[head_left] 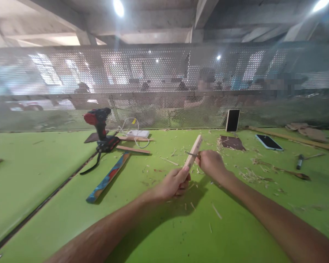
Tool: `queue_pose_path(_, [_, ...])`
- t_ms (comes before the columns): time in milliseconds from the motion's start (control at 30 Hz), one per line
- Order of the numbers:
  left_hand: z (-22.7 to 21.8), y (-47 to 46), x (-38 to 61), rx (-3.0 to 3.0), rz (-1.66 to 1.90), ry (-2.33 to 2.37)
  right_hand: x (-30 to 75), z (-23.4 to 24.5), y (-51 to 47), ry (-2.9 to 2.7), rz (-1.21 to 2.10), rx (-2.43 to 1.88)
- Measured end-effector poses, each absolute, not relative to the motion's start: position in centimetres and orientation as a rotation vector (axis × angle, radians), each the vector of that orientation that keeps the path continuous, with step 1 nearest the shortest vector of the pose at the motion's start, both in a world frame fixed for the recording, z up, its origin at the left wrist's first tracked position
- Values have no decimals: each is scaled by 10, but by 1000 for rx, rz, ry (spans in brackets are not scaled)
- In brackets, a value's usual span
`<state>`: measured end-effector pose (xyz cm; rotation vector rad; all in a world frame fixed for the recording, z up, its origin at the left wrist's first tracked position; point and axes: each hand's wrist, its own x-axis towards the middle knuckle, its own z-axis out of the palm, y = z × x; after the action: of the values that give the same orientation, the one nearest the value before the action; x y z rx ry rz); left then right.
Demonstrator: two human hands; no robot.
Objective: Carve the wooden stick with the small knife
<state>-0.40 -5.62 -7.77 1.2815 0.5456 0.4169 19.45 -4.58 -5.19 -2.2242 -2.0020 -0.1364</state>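
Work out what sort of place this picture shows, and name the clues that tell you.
Probably a woodworking workshop: wood shavings lie scattered over the green table, a cordless drill stands on it, and the left hand grips a pale wooden stick.

Walled off ahead by perforated screen [159,73]; obstructed leftward by drill [100,129] and painted strip [109,178], rightward by flat phone [268,142]; passable between painted strip and left hand [174,182].
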Motion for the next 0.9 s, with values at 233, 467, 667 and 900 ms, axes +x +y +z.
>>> queue_pose_path(233, [-80, -58, -4, 1343, 441, 571, 200, -54, -41, -1977, -196, -2267])
queue_pose_path(467, [-82, -59, -1, 1409, 402, 684, 216, -58, -31, -1899, -216, -2308])
queue_pose_path(667, [-98, -64, 0, 1525, 384, 639, 254, -43, -27, -1711, -268, -2404])
queue_pose_path(900, [-96, -61, 0, 1466, 425, 639, 267, -43, -25, -1574, -281, -2394])
